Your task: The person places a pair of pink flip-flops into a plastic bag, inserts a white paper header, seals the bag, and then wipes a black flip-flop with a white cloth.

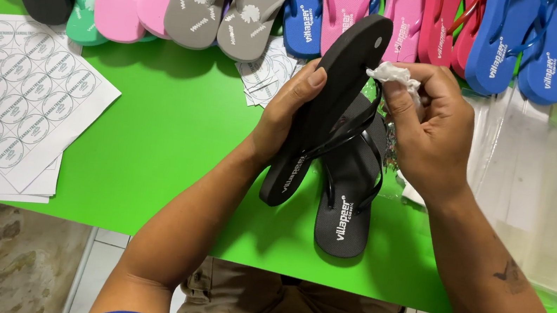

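Above the green table (175, 130), left hand (291, 112) grips a black flip-flop (331, 99).

Your left hand (291, 112) grips a black foam flip-flop (332, 92) tilted on edge above the bright green table (167, 143), while your right hand (430, 136) pinches a crumpled white scrap (391, 75) against its upper end. A second black flip-flop (346, 207) lies flat beneath. Pink, grey and blue sandals (240, 3) line the far edge; sheets of round white stickers (6, 95) sit left, clear plastic bags (543, 189) right.
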